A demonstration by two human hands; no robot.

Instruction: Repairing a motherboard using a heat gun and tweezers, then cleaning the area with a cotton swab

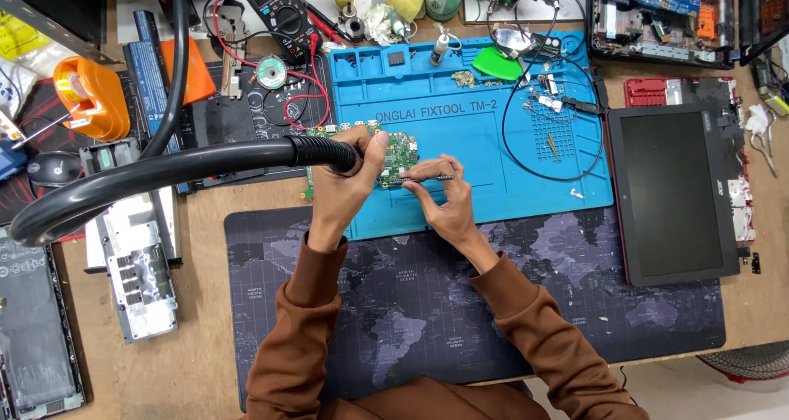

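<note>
Brown sleeves (526, 321) led to left hand (341, 186) gripping black hose (164, 169) over green board (400, 153), right hand (444, 198) pinching tweezers (427, 177); mid-rework, steadiness needed next.
</note>
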